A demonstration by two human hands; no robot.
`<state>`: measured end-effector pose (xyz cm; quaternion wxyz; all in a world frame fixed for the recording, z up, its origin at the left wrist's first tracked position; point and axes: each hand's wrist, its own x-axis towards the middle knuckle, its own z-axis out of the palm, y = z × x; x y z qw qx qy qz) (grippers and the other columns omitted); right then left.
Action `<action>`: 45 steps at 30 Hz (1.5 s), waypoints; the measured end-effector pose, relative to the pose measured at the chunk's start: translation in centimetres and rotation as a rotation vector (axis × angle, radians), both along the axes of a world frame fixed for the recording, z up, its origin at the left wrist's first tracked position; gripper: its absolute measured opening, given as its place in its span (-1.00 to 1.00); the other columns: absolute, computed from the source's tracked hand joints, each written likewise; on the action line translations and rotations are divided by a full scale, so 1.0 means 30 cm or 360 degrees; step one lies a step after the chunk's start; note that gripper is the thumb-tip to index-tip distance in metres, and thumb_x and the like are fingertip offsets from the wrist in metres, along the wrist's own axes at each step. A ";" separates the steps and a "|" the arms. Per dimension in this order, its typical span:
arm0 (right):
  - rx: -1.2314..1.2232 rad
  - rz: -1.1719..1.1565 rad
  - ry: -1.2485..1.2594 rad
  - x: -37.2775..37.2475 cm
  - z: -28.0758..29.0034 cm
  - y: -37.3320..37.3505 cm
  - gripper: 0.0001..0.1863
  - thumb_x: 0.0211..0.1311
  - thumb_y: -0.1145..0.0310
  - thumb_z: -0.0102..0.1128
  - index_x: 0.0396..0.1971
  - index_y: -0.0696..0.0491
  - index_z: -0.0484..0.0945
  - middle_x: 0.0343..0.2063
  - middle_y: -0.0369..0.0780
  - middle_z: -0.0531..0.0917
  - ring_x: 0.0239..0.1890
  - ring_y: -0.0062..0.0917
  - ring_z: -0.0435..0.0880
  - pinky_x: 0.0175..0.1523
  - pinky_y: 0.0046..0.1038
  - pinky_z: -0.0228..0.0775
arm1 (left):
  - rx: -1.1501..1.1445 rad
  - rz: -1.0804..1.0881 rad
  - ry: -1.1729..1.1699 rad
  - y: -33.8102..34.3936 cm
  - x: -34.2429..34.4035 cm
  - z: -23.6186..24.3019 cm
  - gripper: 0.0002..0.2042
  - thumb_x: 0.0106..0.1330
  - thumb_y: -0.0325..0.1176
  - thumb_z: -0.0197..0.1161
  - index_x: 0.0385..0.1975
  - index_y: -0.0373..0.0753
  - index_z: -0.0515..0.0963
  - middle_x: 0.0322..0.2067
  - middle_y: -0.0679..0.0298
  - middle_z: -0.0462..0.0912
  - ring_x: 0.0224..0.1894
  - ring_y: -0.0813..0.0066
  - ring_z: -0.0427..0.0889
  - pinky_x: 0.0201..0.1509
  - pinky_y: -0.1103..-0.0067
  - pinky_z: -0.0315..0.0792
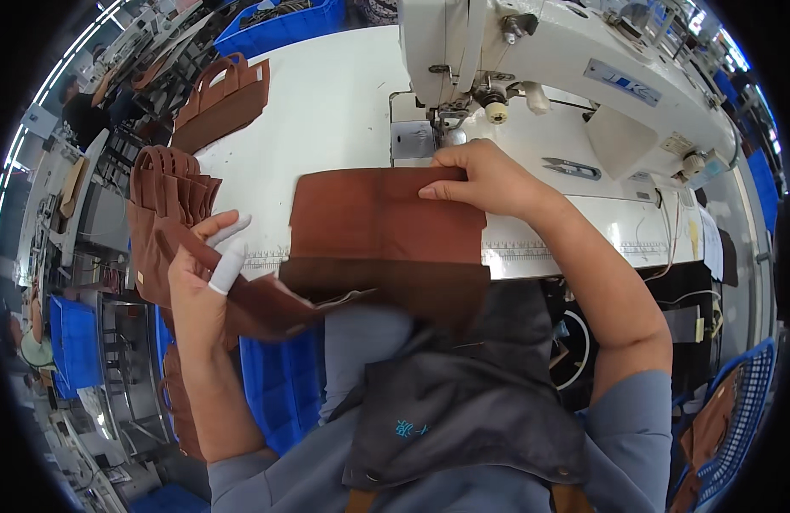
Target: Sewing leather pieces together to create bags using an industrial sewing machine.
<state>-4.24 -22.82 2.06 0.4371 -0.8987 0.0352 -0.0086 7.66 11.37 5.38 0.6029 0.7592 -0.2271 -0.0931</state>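
Note:
A reddish-brown leather-like panel [352,214] lies on the white table in front of the sewing machine [574,51]. A darker brown band runs along its near edge and hangs over my lap, partly blurred. My right hand [497,179] pinches the panel's far right edge between thumb and fingers, close to the needle area. On the left, my left hand [198,291], with white covers on two fingers, is closed round a brown strap [192,244]. Below that strap hangs a brown flap [262,308] with a pale raw edge; whether it joins the panel is unclear.
Several brown bag pieces with loop handles [160,184] are stacked at the table's left edge. Another handled piece [224,107] lies farther back. Thread snips [572,168] rest right of the needle. A ruler strip [531,251] follows the front edge. A blue bin [279,385] stands below.

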 end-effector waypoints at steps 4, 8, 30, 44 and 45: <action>-0.0107 -0.0025 -0.0118 0.061 -0.055 -0.018 -0.71 0.26 0.19 0.44 -0.37 0.14 0.65 -0.59 -0.34 0.61 -0.51 -0.74 0.48 -0.40 -0.55 0.36 | 0.0123 -0.0066 -0.0264 0.014 -0.044 0.107 -0.62 0.26 -0.47 0.41 0.06 -0.41 0.53 0.00 0.12 0.67 -0.12 0.52 0.65 0.01 0.66 0.48; -0.0023 -0.0090 -0.0080 0.074 -0.063 -0.011 -0.72 0.27 0.18 0.43 -0.31 0.12 0.65 -0.60 -0.33 0.62 -0.51 -0.75 0.49 -0.41 -0.55 0.36 | -0.0038 -0.0028 -0.0335 -0.074 -0.144 0.185 -0.61 0.16 -0.42 0.47 -0.03 -0.39 0.58 -0.15 0.19 0.73 -0.43 0.66 0.57 -0.32 0.73 0.42; 0.0833 -0.0246 -0.0073 -0.079 -0.108 -0.015 -0.62 0.34 0.49 0.25 0.12 0.24 0.47 -0.42 -0.23 0.68 -0.39 -0.63 0.69 -0.30 -0.53 0.63 | 0.0527 -0.0779 -0.0337 -0.570 -0.038 -0.122 -0.76 0.19 -0.32 0.51 -0.32 -0.31 0.61 -0.53 0.33 0.60 -0.46 0.63 0.53 -0.35 0.59 0.44; 0.0663 -0.0273 -0.0340 -0.084 -0.140 0.007 -0.69 0.40 0.54 0.17 0.10 0.12 0.48 -0.29 -0.26 0.74 -0.32 -0.75 0.56 -0.22 -0.58 0.45 | 0.0691 -0.0584 -0.1198 -0.577 -0.077 -0.058 -0.59 0.09 -0.22 0.55 -0.09 -0.22 0.62 -0.33 0.12 0.65 -0.28 0.19 0.66 -0.17 0.39 0.52; 0.0689 -0.0250 -0.0360 -0.089 -0.140 0.002 -0.69 0.41 0.53 0.17 0.11 0.12 0.47 -0.30 -0.26 0.74 -0.32 -0.74 0.56 -0.22 -0.58 0.45 | 0.0626 -0.0562 -0.1463 -0.593 -0.069 -0.068 -0.56 0.11 -0.16 0.53 -0.08 -0.24 0.60 -0.29 0.09 0.60 -0.24 0.12 0.62 -0.12 0.32 0.48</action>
